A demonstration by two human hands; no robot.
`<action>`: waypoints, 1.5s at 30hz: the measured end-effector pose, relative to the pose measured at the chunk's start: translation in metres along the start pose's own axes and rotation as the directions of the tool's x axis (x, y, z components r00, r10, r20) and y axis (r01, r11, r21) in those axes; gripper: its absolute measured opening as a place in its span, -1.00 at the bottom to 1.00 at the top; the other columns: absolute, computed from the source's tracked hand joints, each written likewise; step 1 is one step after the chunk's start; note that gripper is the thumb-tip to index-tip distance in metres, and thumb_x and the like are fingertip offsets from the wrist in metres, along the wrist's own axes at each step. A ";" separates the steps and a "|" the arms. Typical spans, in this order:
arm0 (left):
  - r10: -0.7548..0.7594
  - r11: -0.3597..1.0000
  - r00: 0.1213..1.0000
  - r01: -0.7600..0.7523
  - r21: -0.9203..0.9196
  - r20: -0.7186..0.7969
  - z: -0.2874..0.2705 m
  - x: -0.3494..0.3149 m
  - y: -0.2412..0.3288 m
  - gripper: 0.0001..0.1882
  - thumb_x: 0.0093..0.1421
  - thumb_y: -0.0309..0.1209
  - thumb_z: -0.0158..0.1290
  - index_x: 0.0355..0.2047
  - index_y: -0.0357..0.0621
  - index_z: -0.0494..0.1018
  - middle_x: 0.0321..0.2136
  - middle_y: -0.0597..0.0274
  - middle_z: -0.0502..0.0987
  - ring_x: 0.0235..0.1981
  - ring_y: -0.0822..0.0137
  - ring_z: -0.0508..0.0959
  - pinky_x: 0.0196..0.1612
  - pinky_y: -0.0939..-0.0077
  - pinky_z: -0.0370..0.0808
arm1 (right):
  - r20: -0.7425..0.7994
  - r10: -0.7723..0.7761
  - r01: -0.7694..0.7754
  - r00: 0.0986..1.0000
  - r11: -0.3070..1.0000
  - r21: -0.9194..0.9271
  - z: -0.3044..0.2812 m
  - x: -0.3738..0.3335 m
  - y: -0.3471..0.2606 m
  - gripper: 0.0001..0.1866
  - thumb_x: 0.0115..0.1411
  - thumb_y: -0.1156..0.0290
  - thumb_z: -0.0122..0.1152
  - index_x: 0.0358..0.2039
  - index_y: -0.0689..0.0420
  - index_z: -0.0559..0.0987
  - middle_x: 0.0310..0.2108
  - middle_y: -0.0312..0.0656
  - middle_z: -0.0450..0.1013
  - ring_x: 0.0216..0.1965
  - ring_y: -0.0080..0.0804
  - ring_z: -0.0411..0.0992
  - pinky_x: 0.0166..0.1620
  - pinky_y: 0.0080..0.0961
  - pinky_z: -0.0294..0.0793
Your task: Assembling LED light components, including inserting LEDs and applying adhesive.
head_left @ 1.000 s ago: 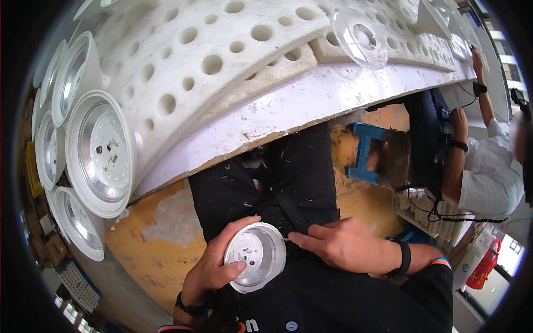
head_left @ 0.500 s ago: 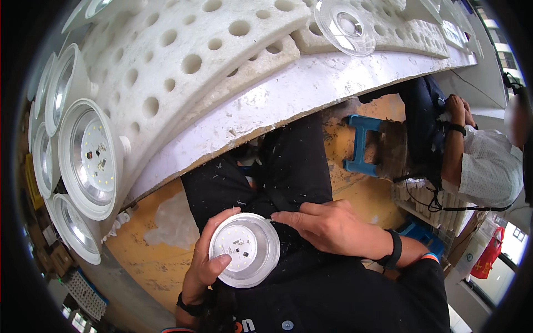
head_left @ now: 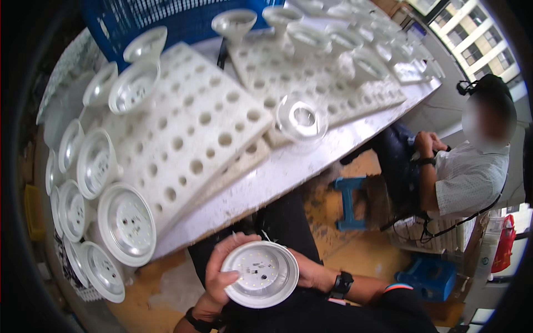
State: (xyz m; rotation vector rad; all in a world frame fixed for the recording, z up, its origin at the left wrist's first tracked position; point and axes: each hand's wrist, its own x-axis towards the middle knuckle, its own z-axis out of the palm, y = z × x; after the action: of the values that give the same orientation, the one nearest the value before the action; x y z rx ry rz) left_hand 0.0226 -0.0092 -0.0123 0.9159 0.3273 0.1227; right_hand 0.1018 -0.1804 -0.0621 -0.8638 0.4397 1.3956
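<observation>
Over my lap, my left hand (head_left: 217,273) grips a round white LED lamp housing (head_left: 259,272), thumb over the rim and fingers along its outer side. Its opening faces up, and a white disc with small LEDs and dark parts sits inside. My right hand (head_left: 315,273) is against the housing's right side; its fingers are hidden behind it, so their grip cannot be made out. A thin pale strand (head_left: 266,236) sticks up beyond the far rim. More lamp housings (head_left: 126,225) with LED discs stand in the foam on the left.
A white foam board (head_left: 183,130) with round holes covers much of the table (head_left: 194,225). Another foam board (head_left: 327,94) bears a clear dish-like cover (head_left: 303,117). Behind is a blue crate (head_left: 189,25). A seated person (head_left: 472,177) and a blue stool (head_left: 347,202) are to the right.
The view has swung up and left, bringing in the crate and more housings. My right hand has gone from the housing's far rim to behind its right side. My left hand still holds it.
</observation>
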 end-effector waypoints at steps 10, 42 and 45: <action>0.492 0.640 0.777 -0.628 0.443 0.392 0.001 -0.005 -0.029 -0.68 0.28 -0.43 -0.10 -0.01 -0.36 0.36 -0.05 -0.08 0.51 -0.01 0.10 0.50 0.12 0.24 0.36 | 0.441 -0.163 -0.012 0.883 0.930 0.368 -0.007 -0.008 0.002 -0.53 0.31 0.00 0.00 -0.03 0.17 0.44 -0.10 -0.24 0.48 -0.14 -0.51 0.48 -0.06 -0.52 0.51; 0.440 0.193 0.802 -0.525 0.829 0.405 -0.007 0.061 0.029 -0.53 0.01 -0.51 0.12 0.00 -0.21 0.43 0.05 0.04 0.41 0.04 0.09 0.44 0.06 0.17 0.37 | 0.394 -0.819 0.695 0.417 0.008 -0.719 0.008 -0.015 -0.106 -0.59 0.05 0.42 0.31 -0.09 0.23 0.43 -0.10 -0.05 0.49 -0.12 -0.28 0.50 -0.08 -0.44 0.48; 0.508 0.236 0.771 -0.553 0.799 0.384 0.015 0.090 0.015 -0.44 0.13 -0.33 0.07 0.13 -0.29 0.31 0.13 -0.06 0.32 0.15 0.01 0.34 0.19 0.08 0.24 | -0.065 -0.781 0.693 0.621 0.585 -0.420 0.013 -0.029 -0.085 -0.67 0.19 0.34 0.11 -0.08 0.24 0.41 -0.06 -0.04 0.45 -0.06 -0.41 0.39 -0.02 -0.52 0.39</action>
State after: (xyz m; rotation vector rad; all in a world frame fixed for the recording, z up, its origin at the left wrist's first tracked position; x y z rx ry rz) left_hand 0.1126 0.0100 -0.0120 2.1193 -0.0334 0.6257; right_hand 0.1759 -0.1857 -0.0107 -1.3393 -0.0411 0.5608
